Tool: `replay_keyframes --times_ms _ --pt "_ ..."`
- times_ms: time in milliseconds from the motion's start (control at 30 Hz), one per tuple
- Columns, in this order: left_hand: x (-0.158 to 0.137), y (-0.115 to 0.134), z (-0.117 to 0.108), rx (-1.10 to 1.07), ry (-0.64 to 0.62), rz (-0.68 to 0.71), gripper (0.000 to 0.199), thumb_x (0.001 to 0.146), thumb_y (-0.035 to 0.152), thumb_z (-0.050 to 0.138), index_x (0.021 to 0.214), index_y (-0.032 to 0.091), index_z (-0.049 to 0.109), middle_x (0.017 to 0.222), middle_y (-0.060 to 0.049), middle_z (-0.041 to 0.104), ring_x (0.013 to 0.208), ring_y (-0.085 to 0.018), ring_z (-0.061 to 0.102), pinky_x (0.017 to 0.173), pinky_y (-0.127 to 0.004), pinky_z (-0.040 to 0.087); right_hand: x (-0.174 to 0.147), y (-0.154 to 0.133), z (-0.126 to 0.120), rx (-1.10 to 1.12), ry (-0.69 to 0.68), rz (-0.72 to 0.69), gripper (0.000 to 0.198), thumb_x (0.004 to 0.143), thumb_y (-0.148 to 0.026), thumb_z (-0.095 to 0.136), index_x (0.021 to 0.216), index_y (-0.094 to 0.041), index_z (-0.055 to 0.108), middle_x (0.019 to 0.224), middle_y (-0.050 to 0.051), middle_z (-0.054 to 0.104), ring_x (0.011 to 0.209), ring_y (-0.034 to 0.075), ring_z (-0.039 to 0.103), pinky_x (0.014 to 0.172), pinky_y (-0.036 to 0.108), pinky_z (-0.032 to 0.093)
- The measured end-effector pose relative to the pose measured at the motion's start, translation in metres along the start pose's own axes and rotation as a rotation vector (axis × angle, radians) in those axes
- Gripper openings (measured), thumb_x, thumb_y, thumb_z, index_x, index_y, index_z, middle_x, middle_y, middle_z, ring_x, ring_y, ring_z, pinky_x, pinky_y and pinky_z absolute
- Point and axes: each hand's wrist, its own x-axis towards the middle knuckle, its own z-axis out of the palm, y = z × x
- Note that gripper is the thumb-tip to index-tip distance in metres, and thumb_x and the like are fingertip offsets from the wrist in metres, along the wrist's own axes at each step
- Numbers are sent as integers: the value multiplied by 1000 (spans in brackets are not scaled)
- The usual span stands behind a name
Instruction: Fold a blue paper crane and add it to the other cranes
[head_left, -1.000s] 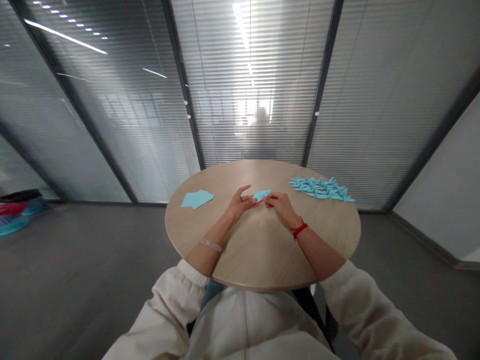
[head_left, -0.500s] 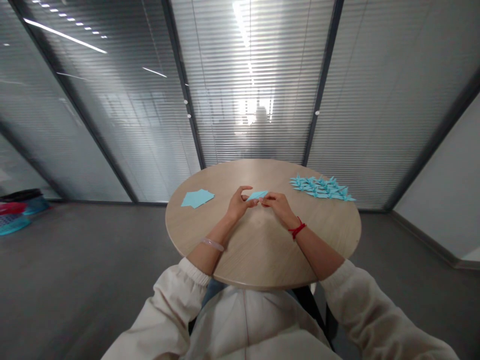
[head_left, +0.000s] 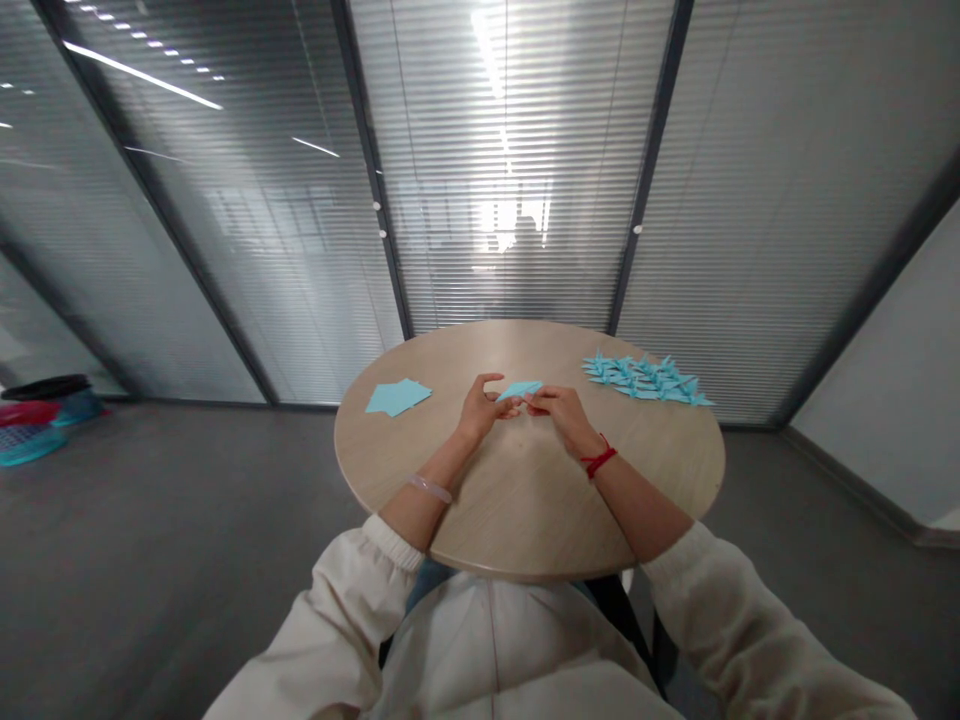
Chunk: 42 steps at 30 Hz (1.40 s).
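A small folded piece of blue origami paper (head_left: 521, 389) is held just above the table between both hands. My left hand (head_left: 482, 408) pinches its near left edge with the thumb below, while the index finger is raised and curved away. Thumb and fingertips of my right hand (head_left: 561, 411) are closed on the paper's right corner. The fingertips of the two hands almost meet, and they hide the lower edge of the paper, so its exact folds cannot be made out.
The round wooden table (head_left: 517, 520) carries a few flat blue paper sheets (head_left: 398, 397) on the left. Several folded blue paper cranes (head_left: 646, 379) lie in rows at the right. Baskets (head_left: 34, 435) stand on the floor far left. Glass panels with blinds (head_left: 510, 290) rise behind the table.
Both hands keep hold of the paper and their fingers shift only slightly around its near edge. The whole view has moved a little.
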Motion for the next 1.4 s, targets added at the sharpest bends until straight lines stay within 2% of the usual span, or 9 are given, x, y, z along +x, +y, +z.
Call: replay_keyframes --times_ms 100,500,700,800,967,1033,1133,1267,1400 --pt "-1 1 -1 -17 18 10 67 60 29 86 112 17 46 66 1 66 63 -16 68 69 -31 54 1 2 -1 31 1 18 28 60 -42 76 55 -17 66 58 2 64 60 15 59 67 31 49" --pt "2 -3 -6 -134 -109 39 67 67 29 81 119 17 40 72 -2 70 72 -17 71 78 -34 55 2 4 -4 85 -28 51 30 62 -45 75 64 -16 69 67 5 69 65 16 63 71 33 50" --pt "5 -7 -8 -114 -174 27 74 62 24 85 125 17 46 88 -4 70 85 -18 68 86 -41 54 3 5 -4 79 -17 67 34 60 -48 75 65 -15 69 65 4 67 63 15 60 67 31 49" --pt "5 -8 -7 -107 -170 24 64 63 31 84 119 16 55 99 -7 68 86 -18 67 87 -42 54 2 5 -4 73 -51 54 34 61 -48 74 66 -15 69 67 4 68 66 15 61 69 30 50" --pt "6 -6 -11 -65 -100 40 47 64 42 81 96 12 67 92 -8 70 81 -17 66 83 -38 54 7 14 -4 -38 -100 29 31 65 -44 73 73 -15 69 72 4 67 68 16 61 69 31 50" --pt "7 -6 -13 -26 -76 61 45 62 44 82 90 11 68 87 -8 71 76 -17 66 79 -35 54 9 18 -4 -119 -42 -22 35 67 -43 73 88 -16 68 77 4 67 71 17 61 71 33 51" --pt "9 -7 -15 103 -82 102 41 63 44 80 85 11 70 76 -7 71 67 -16 65 71 -31 53 10 22 -4 -225 47 -198 46 70 -41 73 108 -19 63 99 8 66 88 19 62 79 35 51" --pt "9 -9 -13 313 -106 145 33 69 42 74 84 12 73 70 -6 70 64 -16 63 65 -27 50 7 20 -5 -416 -50 -436 25 83 -41 64 97 -21 68 100 8 67 92 20 62 84 35 49" --pt "6 -6 -11 399 -126 137 30 71 40 71 81 13 74 71 -7 71 64 -15 63 63 -25 48 6 18 -7 -536 -31 -530 22 89 -37 59 86 -19 70 87 7 69 84 20 63 80 34 49"
